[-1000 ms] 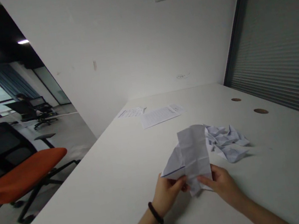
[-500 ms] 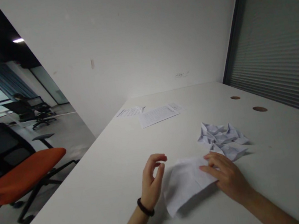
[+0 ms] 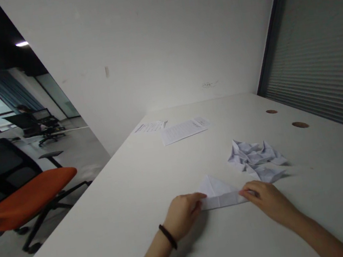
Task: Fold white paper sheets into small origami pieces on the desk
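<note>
A white sheet of paper point(image 3: 221, 199) lies on the table between my hands, folded to a peak at the back with a flat strip along its near edge. My left hand point(image 3: 185, 213), with a dark band on the wrist, pinches the left end of that strip. At the strip's right end, my right hand point(image 3: 266, 200) grips the paper between thumb and fingers. Just behind my right hand sits a cluster of folded white paper pieces point(image 3: 255, 157), with creased, pointed shapes.
Printed sheets point(image 3: 184, 131) lie farther back on the white table point(image 3: 133, 219). Two round holes point(image 3: 300, 125) are set in its right side. Left of the table stands an office chair point(image 3: 51, 181) with an orange seat. A person point(image 3: 23, 109) sits in the far background.
The paper went from a loose, lifted sheet to a flatter shape with a strip along its near edge. My left hand, open and apart before, has closed on its left end.
</note>
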A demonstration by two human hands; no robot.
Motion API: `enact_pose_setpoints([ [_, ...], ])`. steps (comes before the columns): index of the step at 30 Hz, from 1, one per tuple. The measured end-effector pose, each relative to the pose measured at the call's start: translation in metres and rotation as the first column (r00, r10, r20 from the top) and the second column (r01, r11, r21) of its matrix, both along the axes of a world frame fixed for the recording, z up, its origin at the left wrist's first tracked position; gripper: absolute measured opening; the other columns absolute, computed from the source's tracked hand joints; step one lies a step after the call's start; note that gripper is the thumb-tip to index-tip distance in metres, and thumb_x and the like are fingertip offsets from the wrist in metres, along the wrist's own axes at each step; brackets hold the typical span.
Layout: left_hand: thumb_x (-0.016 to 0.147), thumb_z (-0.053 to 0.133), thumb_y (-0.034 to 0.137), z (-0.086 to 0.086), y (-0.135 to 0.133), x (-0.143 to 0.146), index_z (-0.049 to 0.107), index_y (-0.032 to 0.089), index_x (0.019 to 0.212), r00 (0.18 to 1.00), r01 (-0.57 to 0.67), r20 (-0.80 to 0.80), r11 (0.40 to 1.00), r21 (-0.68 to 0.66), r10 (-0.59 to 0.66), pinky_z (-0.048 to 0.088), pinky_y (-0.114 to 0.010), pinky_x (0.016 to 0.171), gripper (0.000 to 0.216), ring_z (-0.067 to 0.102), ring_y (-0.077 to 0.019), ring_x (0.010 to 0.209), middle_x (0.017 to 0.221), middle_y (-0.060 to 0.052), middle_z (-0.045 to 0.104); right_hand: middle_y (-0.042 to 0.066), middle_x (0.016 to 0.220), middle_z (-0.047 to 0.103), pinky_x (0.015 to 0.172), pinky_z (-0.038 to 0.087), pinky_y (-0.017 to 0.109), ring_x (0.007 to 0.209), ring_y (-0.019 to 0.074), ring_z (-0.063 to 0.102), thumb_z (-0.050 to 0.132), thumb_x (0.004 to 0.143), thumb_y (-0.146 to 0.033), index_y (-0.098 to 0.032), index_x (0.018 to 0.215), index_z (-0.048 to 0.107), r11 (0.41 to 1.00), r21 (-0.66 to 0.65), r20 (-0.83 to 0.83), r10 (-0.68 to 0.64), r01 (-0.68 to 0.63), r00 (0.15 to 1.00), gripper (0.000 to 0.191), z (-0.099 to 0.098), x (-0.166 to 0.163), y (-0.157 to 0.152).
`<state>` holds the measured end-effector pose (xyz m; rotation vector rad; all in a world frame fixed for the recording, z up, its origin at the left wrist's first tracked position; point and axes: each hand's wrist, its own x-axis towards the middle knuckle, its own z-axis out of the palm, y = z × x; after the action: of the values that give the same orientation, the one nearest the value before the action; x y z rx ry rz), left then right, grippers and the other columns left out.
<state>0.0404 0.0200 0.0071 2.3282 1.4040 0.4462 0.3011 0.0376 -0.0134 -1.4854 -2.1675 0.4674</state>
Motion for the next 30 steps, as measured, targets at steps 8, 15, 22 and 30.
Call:
enact_pose_setpoints([
  [8, 0.077, 0.053, 0.01, -0.007, 0.01, -0.007, 0.062, 0.024, 0.099, 0.991, -0.118, -0.063, 0.991, 0.059, 0.122, 0.046, -0.026, 0.079, 0.027, 0.057, -0.0164, 0.089, 0.101, -0.003, 0.059, 0.006, 0.085, 0.057, 0.072, 0.047, 0.032, 0.079, 0.0193, 0.056, 0.054, 0.073, -0.011, -0.02, 0.078, 0.061, 0.967, 0.249, 0.002, -0.046, 0.045, 0.999, 0.012, -0.019, -0.007, 0.004],
  [15, 0.076, 0.062, 0.034, -0.012, 0.0, 0.011, 0.054, 0.021, 0.113, 0.993, 0.069, -0.107, 0.98, 0.189, -0.05, 0.035, -0.044, 0.095, 0.041, 0.043, -0.0275, 0.114, 0.124, -0.01, 0.05, 0.008, 0.103, 0.06, 0.087, 0.043, 0.039, 0.1, 0.0226, 0.051, 0.056, 0.075, -0.012, -0.02, 0.101, 0.061, 0.924, 0.313, 0.113, 0.195, -0.221, 0.974, 0.028, -0.013, -0.03, -0.013],
  [22, 0.073, 0.059, 0.019, -0.011, -0.003, 0.018, 0.057, 0.022, 0.106, 0.997, 0.053, 0.038, 0.983, 0.177, -0.06, 0.043, -0.037, 0.087, 0.034, 0.054, -0.0224, 0.098, 0.108, -0.006, 0.059, 0.007, 0.091, 0.06, 0.074, 0.046, 0.037, 0.086, 0.0226, 0.055, 0.06, 0.076, -0.031, -0.021, 0.104, 0.058, 0.939, 0.292, 0.234, 0.114, -0.182, 0.965, 0.03, -0.005, -0.038, -0.013],
  [30, 0.072, 0.055, 0.01, -0.01, -0.006, 0.021, 0.048, 0.023, 0.115, 0.911, -0.129, 0.412, 0.959, 0.253, 0.014, 0.04, -0.037, 0.093, 0.045, 0.049, -0.0215, 0.106, 0.113, -0.007, 0.051, 0.004, 0.082, 0.063, 0.071, 0.047, 0.032, 0.08, 0.0209, 0.059, 0.049, 0.075, -0.006, -0.019, 0.094, 0.06, 0.927, 0.353, 0.237, 0.045, -0.129, 0.97, 0.026, -0.005, -0.035, -0.013],
])
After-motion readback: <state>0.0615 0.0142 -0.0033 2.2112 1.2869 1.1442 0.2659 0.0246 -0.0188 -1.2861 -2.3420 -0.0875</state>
